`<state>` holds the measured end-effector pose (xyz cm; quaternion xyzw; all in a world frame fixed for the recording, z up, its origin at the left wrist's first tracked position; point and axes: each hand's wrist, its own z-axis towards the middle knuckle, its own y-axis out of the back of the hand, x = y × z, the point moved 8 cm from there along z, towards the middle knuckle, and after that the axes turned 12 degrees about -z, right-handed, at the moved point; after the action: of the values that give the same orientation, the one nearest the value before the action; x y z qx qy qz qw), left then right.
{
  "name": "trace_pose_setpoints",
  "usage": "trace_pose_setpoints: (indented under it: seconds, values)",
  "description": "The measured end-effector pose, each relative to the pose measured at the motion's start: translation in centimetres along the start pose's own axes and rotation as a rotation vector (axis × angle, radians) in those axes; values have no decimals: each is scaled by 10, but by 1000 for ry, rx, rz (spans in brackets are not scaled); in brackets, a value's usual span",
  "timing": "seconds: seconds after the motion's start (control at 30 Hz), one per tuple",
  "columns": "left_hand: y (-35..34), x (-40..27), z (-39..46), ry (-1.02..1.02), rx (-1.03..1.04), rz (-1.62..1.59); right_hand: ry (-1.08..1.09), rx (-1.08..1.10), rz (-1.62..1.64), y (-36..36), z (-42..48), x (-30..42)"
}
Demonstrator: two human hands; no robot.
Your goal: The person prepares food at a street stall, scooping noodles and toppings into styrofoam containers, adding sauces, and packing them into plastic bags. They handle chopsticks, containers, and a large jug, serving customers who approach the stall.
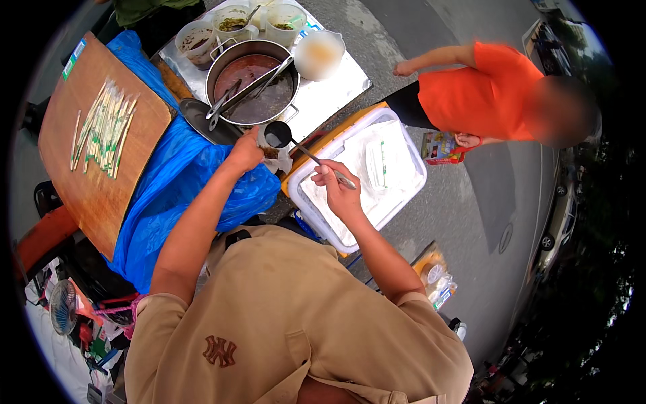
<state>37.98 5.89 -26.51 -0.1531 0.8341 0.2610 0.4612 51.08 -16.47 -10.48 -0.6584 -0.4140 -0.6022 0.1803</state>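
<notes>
My right hand [340, 188] grips the handle of a black ladle [278, 134], whose bowl holds some liquid. Just in front of the steel pot, that bowl hangs over a translucent plastic bag [284, 162] with brownish food inside. My left hand [246, 151] pinches the bag's rim on its left side. A metal divider [252, 91] splits the two-handled pot [209, 83] into a reddish broth and a darker one. Tongs [222, 103] and another utensil rest in it. The pot's dark lid [194, 113] leans against its left side, partly hidden.
Plastic jugs [233, 22] of sauces and a white bowl [319, 55] stand behind the pot. Wrapped chopsticks [103, 131] lie on a wooden board [55, 126] beside blue plastic sheeting [166, 187]. A white tub [416, 161] holds a lidded container [376, 164]. A person in orange [469, 93] passes at right.
</notes>
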Motion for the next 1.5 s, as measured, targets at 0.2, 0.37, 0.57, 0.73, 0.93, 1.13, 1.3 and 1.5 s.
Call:
trace_pose_setpoints:
  seconds: [0.2, 0.37, 0.57, 0.73, 0.93, 1.13, 1.3, 1.5]
  values:
    - [2, -23, -10, -18, 35, 34, -221, -121, 301, 11, 46, -20]
    - [0, -11, -3, -18, -12, 82, -253, -72, 345, -45, 117, -57]
    - [3, -28, -11, -11, 26, 61, -279, -21, 279, -101, 162, -96]
    - [3, -30, -18, -16, 4, 88, -242, 19, -85, -101, 139, -108]
    - [-7, -32, -15, -93, 10, 142, -54, 190, -618, -99, 78, -166]
    - [-10, -50, -34, -411, 27, 379, -40, 62, -369, -77, 45, -116]
    - [-26, -161, -91, -402, 119, 682, 182, 16, -256, -26, -5, 1]
    - [-73, -279, -157, -766, 213, 257, 370, -93, -347, 33, -67, 75]
